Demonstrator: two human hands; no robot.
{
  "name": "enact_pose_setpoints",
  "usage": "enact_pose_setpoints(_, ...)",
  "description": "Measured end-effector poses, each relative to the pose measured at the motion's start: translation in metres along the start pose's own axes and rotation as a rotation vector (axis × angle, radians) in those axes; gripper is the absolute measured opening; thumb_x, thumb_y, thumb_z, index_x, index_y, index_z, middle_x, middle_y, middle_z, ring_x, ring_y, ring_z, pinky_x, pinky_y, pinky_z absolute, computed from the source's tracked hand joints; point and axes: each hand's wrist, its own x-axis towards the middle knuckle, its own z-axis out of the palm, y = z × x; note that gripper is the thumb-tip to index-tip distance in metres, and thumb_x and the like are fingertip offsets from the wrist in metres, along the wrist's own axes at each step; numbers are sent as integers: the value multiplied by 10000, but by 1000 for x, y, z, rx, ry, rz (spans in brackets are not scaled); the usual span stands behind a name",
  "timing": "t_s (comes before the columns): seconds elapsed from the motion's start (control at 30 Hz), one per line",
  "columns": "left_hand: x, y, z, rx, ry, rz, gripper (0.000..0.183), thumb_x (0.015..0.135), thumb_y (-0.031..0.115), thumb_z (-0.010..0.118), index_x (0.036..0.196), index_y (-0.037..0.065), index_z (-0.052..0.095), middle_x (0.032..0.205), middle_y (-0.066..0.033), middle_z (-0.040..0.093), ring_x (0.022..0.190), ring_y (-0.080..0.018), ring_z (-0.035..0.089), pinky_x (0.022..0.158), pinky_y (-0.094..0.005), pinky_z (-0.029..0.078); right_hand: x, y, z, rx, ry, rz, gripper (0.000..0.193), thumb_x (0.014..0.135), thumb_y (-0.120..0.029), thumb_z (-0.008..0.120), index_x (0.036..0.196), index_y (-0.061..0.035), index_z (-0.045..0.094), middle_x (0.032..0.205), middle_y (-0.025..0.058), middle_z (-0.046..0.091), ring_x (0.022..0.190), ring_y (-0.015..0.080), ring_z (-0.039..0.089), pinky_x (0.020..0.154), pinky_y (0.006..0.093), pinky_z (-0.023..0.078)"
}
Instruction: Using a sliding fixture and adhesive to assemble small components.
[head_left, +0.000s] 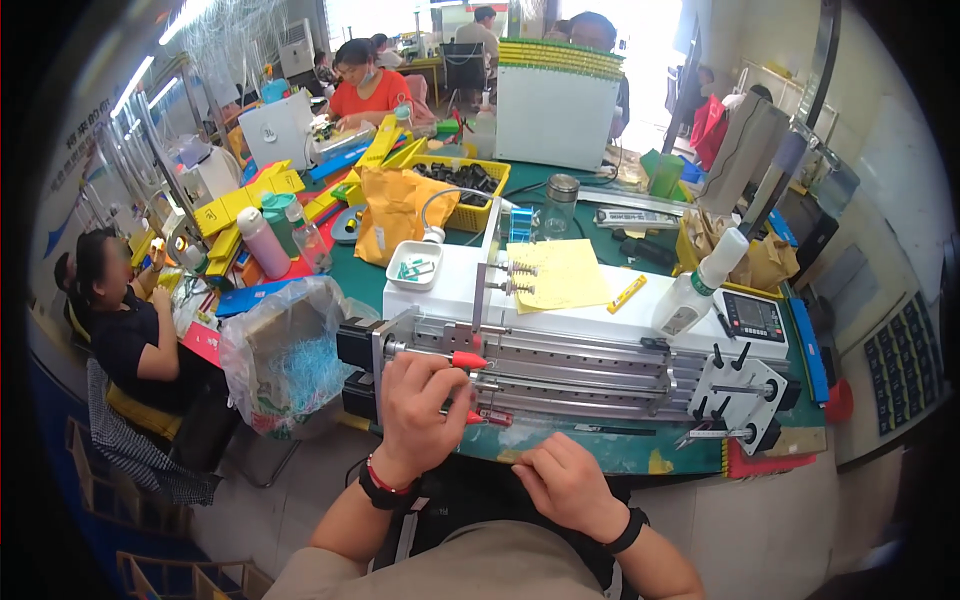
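In front of me lies a long metal bench machine (560, 375) with parallel rails and rods, a black motor (358, 345) at its left end and a white end plate (738, 393) at its right. My left hand (425, 412) is over its left end, fingers curled, beside a red cone-shaped tip (468, 359) and a second red piece (496, 417) just below. Whatever its fingers may hold is hidden. At the table's front edge, my right hand (568, 487) has its fingers bent and pressed together; I cannot see anything in them.
Behind the rails stand a small white tray (413, 266), yellow paper (555, 275), a white bottle (705, 285) and a control panel (752, 317). A plastic bag of blue strands (305, 365) is at left. Co-workers sit at the left (130, 330) and across the table (375, 90).
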Motion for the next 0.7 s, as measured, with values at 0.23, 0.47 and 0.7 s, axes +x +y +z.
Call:
enact_pose_setpoints(0.23,22,13,9,73,-82,114,542,744,185,952,1258,134,791,1065,-36,656,999,-296,613,873,-438,456,-1,8,-11,37,51,70,121,920,-44,805,974,-28,698,875,122,656,821,337,642,727,442,535)
enact_pose_setpoints(0.47,20,11,24,69,-128,327,272,744,98,895,994,186,834,1000,30,669,994,-244,619,886,-412,440,-5,14,-10,108,77,66,133,881,-12,828,951,-38,717,842,109,666,778,320,639,687,427,520)
enact_pose_setpoints(0.7,-23,3,13,54,-100,85,188,796,54,840,964,110,777,1007,-45,706,959,-281,645,889,-434,435,-4,25,-19,167,80,103,104,901,-39,817,952,-31,726,854,116,662,787,329,645,709,435,542)
